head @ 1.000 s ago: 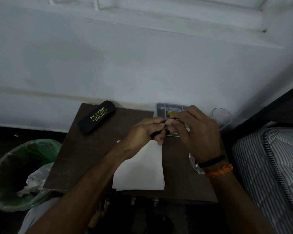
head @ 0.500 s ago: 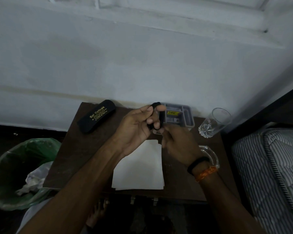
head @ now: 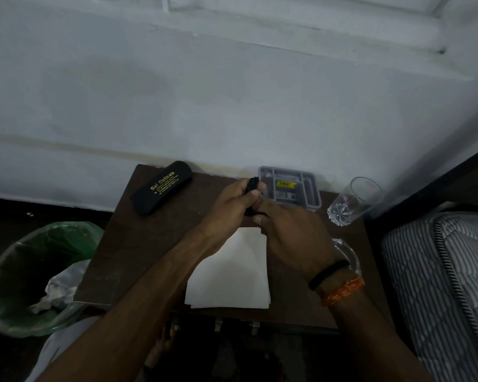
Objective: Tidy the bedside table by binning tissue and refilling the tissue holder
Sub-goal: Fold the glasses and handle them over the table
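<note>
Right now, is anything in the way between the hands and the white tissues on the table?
Only what the hands hold. The left hand grips a small black object, and the right hand is at its lower end, just above the white tissue stack. Nothing lies on the stack; the hands would need freeing first.

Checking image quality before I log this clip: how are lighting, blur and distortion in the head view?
Head view: dim and underexposed; the floor below the table is nearly black. Wide-angle bending shows at the edges. The spectacle case lettering is readable; the small black item the hands hold is too dark to identify.
</note>
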### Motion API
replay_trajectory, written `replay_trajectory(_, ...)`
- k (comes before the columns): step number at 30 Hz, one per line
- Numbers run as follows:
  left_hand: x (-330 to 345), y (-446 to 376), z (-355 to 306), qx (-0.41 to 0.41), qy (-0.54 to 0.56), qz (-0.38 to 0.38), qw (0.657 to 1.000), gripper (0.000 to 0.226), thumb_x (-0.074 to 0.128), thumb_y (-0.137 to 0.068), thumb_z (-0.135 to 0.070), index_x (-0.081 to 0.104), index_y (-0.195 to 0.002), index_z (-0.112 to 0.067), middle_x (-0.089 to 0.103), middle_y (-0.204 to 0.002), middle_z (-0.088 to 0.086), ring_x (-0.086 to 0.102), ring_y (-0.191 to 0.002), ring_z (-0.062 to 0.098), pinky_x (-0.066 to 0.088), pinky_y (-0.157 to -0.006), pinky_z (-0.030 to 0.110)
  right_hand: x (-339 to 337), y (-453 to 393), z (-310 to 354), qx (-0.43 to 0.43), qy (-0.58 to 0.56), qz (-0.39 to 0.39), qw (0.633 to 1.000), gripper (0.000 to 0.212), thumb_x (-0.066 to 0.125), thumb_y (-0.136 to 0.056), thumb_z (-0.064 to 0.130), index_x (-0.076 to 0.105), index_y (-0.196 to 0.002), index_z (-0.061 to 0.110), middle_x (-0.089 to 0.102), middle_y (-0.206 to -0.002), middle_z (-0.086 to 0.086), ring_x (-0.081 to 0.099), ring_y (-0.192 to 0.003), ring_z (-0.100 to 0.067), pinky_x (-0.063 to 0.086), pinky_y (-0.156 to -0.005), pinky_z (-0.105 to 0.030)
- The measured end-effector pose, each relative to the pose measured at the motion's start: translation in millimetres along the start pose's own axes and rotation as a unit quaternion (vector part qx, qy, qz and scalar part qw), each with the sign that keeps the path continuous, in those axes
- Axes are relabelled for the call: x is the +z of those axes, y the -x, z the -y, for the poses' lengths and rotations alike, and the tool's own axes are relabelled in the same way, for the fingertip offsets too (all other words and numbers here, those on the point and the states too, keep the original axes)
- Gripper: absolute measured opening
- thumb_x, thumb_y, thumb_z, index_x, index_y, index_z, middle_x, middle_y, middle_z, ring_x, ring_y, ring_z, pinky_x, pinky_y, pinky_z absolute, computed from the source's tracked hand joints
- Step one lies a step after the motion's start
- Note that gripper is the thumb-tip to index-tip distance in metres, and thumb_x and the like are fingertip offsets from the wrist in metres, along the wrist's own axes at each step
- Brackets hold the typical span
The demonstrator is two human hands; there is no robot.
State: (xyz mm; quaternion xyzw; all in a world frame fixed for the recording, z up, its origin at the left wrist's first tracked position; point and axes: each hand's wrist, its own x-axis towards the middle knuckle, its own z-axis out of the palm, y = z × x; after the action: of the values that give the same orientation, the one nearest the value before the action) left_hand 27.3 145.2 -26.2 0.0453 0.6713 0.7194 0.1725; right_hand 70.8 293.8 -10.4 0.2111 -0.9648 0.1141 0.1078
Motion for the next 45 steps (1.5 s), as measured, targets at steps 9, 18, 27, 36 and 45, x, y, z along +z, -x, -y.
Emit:
replay_trajectory(9,3.3,0.5,2.5,0.027,-0.162,0.034,0.986,0.026,0.041,-0.104,-0.026,0.058,-0.116,-0.011,0.064,-0.114,0.008,0.061,-0.107,0.021,0.049,-0.094,0.033,-11.8,-4.4,-8.8,-0.053,0.009,-0.082,0.995,0.026,0.051,-0.087,0.024,0.071,-0.089,0.009,0.067,-0.083,-0.007,0.064,-0.067,-0.019,0.05,-0.058,-0.023)
replay_trajectory(18,3.4,-12.8,1.9,-0.075,-0.073,0.083,0.991,0.035,0.032,-0.105,-0.018,0.06,-0.083,-0.016,0.063,-0.053,-0.007,0.059,-0.059,0.014,0.051,-0.066,0.029,-8.5,-1.5,-18.6,-0.008,-0.046,-0.06,0.997,0.023,0.071,-0.078,-0.005,0.071,-0.1,0.001,0.063,-0.126,-0.02,0.068,-0.104,-0.034,0.061,-0.077,-0.044)
replay_trajectory(27,-0.8,4.1,-2.9,-0.001,-0.117,0.12,0.986,0.049,0.028,-0.105,-0.017,0.061,-0.069,-0.016,0.05,-0.054,-0.001,0.05,-0.051,0.01,0.045,-0.058,0.025,-9.4,1.3,-14.7,0.062,-0.246,-0.005,0.967,0.015,0.053,-0.099,0.026,0.06,-0.096,0.012,0.067,-0.074,0.004,0.067,-0.062,-0.006,0.058,-0.058,-0.025)
replay_trajectory(36,-1.5,4.4,0.1,0.0,-0.076,0.102,0.992,0.027,0.044,-0.103,-0.015,0.062,-0.088,-0.002,0.058,-0.068,0.005,0.058,-0.066,0.017,0.048,-0.067,0.031,-7.5,0.4,-18.7,0.134,-0.293,-0.029,0.946,0.007,0.062,-0.096,0.014,0.058,-0.093,0.009,0.07,-0.072,0.0,0.069,-0.061,-0.008,0.059,-0.059,-0.031)
replay_trajectory(45,-6.1,5.6,-0.5,0.051,-0.049,0.057,0.996,0.015,0.062,-0.093,-0.005,0.053,-0.105,-0.002,0.069,-0.093,0.015,0.068,-0.088,0.023,0.056,-0.086,0.044,-4.8,0.6,-20.9,0.16,-0.284,-0.076,0.942,0.005,0.059,-0.097,0.014,0.058,-0.093,0.01,0.069,-0.072,0.007,0.069,-0.059,-0.005,0.058,-0.057,-0.023)
